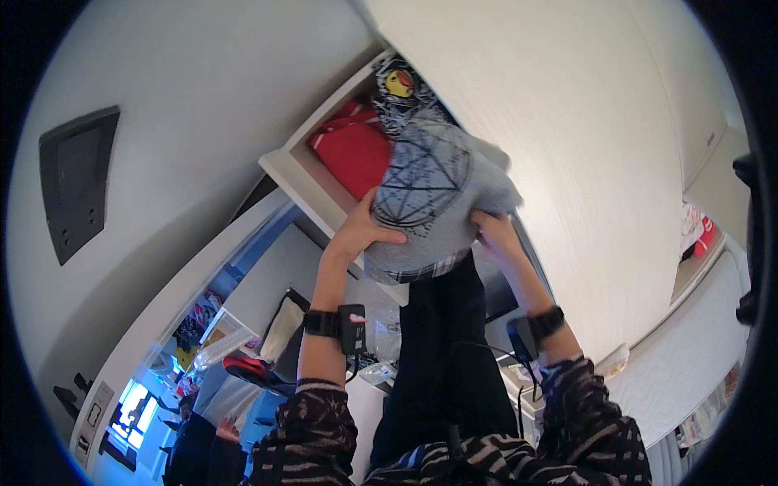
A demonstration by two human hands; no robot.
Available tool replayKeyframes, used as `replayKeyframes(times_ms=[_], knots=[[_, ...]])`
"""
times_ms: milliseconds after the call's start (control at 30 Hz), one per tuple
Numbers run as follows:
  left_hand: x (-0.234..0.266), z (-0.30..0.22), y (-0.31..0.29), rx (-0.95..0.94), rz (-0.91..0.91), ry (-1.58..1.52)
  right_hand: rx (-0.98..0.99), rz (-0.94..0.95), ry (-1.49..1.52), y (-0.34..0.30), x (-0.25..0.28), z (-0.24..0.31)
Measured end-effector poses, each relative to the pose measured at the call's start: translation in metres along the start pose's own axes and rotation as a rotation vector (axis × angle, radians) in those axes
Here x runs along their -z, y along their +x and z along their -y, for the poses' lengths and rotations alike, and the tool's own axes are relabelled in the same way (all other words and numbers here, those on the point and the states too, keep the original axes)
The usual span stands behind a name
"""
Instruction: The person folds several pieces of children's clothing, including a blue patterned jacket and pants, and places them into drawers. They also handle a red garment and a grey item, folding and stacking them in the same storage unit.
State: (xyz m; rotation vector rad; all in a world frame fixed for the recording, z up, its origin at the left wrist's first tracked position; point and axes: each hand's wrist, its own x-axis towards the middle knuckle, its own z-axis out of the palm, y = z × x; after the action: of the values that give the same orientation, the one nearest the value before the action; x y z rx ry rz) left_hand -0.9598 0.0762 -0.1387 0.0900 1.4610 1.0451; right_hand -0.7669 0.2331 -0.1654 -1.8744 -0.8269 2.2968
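Between my two hands is a folded grey shirt (438, 186) with a black geometric line print, its right side a little blurred. My left hand (362, 232) grips its lower left edge, thumb on top and the other fingers partly hidden beneath. At the lower right edge, my right hand (494, 231) is closed on the cloth. A strip of checked fabric (429, 269) shows along the shirt's near edge. Beyond the shirt lies an open pale drawer (296, 182), holding a red garment (352, 154) and a black-and-white patterned cloth (397, 85) with a yellow figure.
Large pale cabinet panels (551, 121) rise close on the right. A dark wall panel (79, 182) is on the left. Bags and loose items (267, 356) lie low at left, near a bright window (134, 413). A shelf (697, 271) at far right holds red and white things.
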Motion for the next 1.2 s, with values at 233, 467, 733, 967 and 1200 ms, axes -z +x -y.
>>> replayKeyframes(times_ms=[233,467,733,967,1200], knots=[[0.05,0.053,0.014,-0.066,-0.554,-0.339,0.378,0.114,-0.76,0.102,-0.131,-0.018],[0.034,0.109,0.08,-0.122,-1.076,-0.069,0.716,0.064,-1.231,0.168,-0.169,-0.035],[0.015,0.074,0.071,0.451,-0.915,0.39,0.696,-0.04,-1.421,0.155,-0.176,-0.033],[0.064,0.038,0.058,-0.223,-0.741,1.067,0.968,-0.07,-1.186,0.154,-0.171,-0.043],[0.066,0.034,0.059,-0.147,-0.66,1.07,0.771,0.327,-1.036,0.182,-0.162,-0.042]])
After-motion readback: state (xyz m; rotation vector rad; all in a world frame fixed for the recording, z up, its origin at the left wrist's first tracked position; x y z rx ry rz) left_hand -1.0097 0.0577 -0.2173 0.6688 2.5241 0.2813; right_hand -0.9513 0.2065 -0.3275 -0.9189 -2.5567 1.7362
